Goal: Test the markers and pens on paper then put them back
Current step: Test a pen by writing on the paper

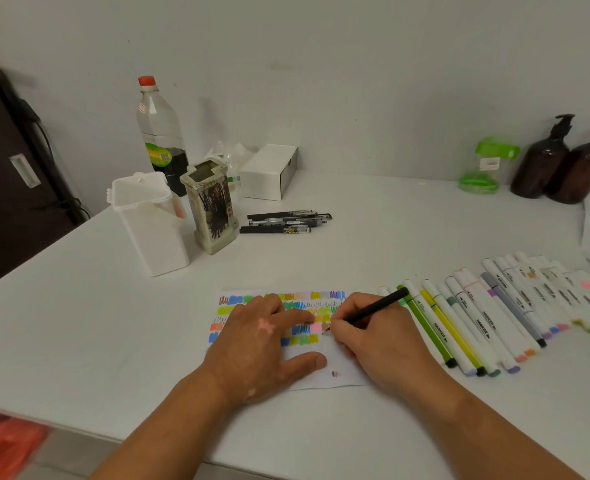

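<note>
**Black pen meets the swatch sheet**

The right hand (373, 337) pinches a slim black pen (373, 310), its tip on the paper (335, 372), which is covered in rows of coloured scribbles. The left hand (255, 344) lies flat with straight fingers, pressing the sheet. Right of the right hand lies a row of white markers (477, 317) printed "MARKER". Beyond the hands, a few capped pens (283, 221) lie beside a patterned holder (210, 206).
</note>
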A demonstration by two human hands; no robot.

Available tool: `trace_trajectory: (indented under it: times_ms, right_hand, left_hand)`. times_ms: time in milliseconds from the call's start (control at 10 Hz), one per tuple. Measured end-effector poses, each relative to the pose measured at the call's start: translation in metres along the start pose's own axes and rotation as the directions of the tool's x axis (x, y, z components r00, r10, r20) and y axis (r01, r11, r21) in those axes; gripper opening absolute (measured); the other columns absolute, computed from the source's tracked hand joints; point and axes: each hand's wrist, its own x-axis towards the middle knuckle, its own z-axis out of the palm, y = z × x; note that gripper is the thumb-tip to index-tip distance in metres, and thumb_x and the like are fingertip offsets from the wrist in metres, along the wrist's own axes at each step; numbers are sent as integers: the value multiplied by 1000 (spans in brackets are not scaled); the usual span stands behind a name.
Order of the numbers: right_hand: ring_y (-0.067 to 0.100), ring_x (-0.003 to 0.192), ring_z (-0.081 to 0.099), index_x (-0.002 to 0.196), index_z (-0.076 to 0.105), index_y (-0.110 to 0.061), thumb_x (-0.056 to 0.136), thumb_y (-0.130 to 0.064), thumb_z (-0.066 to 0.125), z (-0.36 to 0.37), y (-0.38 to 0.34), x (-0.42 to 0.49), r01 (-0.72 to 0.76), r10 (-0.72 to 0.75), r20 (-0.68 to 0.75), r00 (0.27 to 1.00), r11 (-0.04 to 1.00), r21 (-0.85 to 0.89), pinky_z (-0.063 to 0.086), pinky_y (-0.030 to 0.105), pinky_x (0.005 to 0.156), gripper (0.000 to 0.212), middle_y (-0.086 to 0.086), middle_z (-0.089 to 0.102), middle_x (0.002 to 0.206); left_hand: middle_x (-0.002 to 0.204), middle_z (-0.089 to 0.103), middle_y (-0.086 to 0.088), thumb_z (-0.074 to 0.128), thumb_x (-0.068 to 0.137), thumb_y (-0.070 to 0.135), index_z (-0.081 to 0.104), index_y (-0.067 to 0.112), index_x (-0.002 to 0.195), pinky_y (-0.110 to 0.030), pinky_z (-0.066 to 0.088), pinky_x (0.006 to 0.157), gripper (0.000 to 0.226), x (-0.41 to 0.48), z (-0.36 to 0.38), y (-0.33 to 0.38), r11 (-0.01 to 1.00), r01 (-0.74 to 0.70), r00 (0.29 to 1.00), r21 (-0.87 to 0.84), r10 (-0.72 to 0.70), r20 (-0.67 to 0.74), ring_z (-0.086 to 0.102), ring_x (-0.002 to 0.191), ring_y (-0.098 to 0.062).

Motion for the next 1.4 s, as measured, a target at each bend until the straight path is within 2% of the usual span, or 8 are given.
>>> trace_trajectory:
  times_ms: [200,800,900,1000,1100,1200,1300,1400]
  right_hand:
    - [3,52,61,70,69,-22,80,-16,73,0,-1,0,5,-5,-24,1000,999,-32,43,13,48,12,-6,69,61]
    - [-1,52,57,64,65,-21,77,-21,76,-6,-1,1,3,-11,-62,998,992,-127,40,12,45,17,-13,65,57]
    - [-1,52,56,63,63,-22,78,-18,75,-7,1,2,25,-38,-92,995,989,-143,41,12,45,20,-13,63,56]
    - [4,50,58,71,65,-23,83,-10,75,-10,1,4,18,-3,-138,990,995,103,41,15,44,20,-6,66,58]
    - [13,45,53,72,65,-23,85,-9,75,-10,-2,3,5,15,-46,999,915,403,40,23,40,21,4,62,55]
    - [20,48,52,78,69,-20,76,-22,78,-7,-5,1,34,-41,3,999,862,506,41,25,42,9,12,62,60]
    - [22,54,56,81,73,-18,72,-22,75,-8,-6,0,52,-89,34,995,804,593,44,27,45,10,13,65,65]
    - [19,57,62,75,72,-18,75,-14,65,-8,-7,0,51,-96,33,995,747,663,44,25,44,8,16,70,70]
  left_hand:
    - [101,49,18,41,74,89,51,48,134,-25,38,88,74,0,-1,0,1000,-10,1000,-5,10,-9,44,95,-4]
    - [106,50,19,44,75,87,48,48,135,-27,41,93,72,0,-4,2,1000,4,1000,-6,-4,24,45,99,-4]
    - [109,54,18,50,87,71,46,44,140,-27,41,94,59,-1,-6,4,998,13,1000,-67,-13,3,45,99,-3]
    - [99,57,15,45,100,30,44,38,138,-21,43,81,40,-1,-8,4,961,65,997,-269,-74,-24,52,90,-4]
    - [90,63,10,43,99,13,43,33,103,-12,46,65,20,-2,-11,3,866,161,977,-474,-209,-51,60,87,2]
    - [93,68,13,45,101,11,45,29,98,-13,48,68,18,-4,-13,6,820,126,966,-559,-230,-120,61,94,5]
    - [100,64,18,51,101,15,53,32,101,-14,48,68,17,-5,-15,7,847,40,968,-531,-165,-191,60,96,0]
    - [100,59,20,59,97,16,57,35,101,-15,46,74,20,-6,-17,6,893,-35,958,-449,-99,-270,58,95,-7]
